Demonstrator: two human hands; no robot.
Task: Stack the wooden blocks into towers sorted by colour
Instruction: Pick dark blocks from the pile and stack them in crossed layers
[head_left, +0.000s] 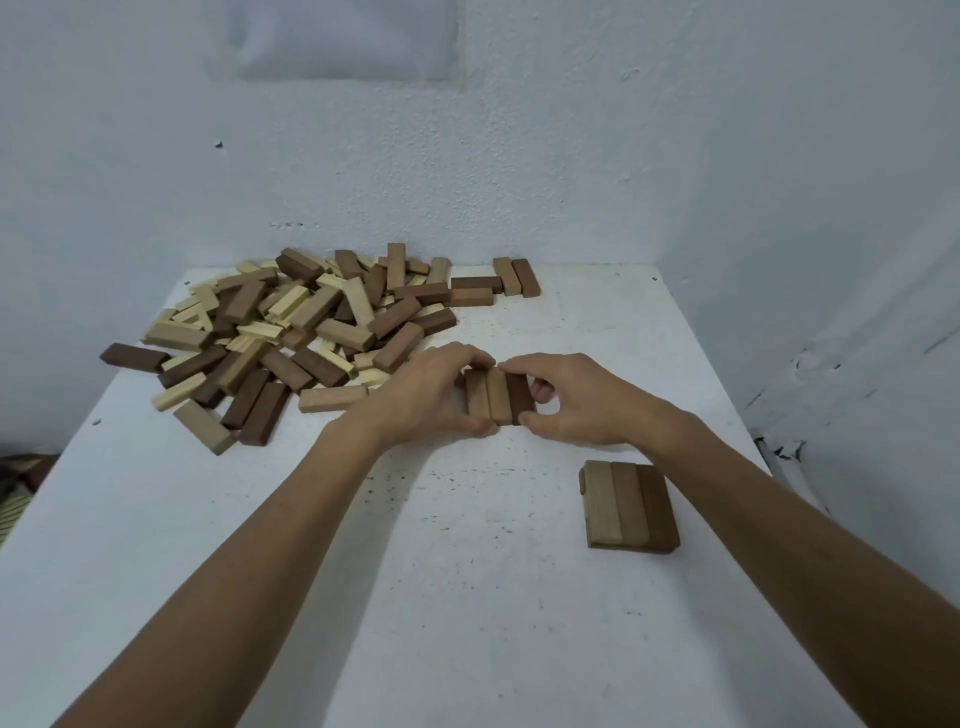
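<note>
Wooden block row (498, 397), left hand (428, 397) gripping, right hand (582, 408) pinching, fingers (519, 365) curled

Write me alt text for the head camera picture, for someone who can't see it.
The left hand and right hand pinch a row of three brown blocks lying side by side on a white table. A pile of loose light and dark blocks lies behind to the left; a low square stack of brown blocks sits by the right forearm.

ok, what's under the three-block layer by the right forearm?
A lower block layer: only its left and near edges peek out from beneath the top layer. Its block count is covered.
</note>
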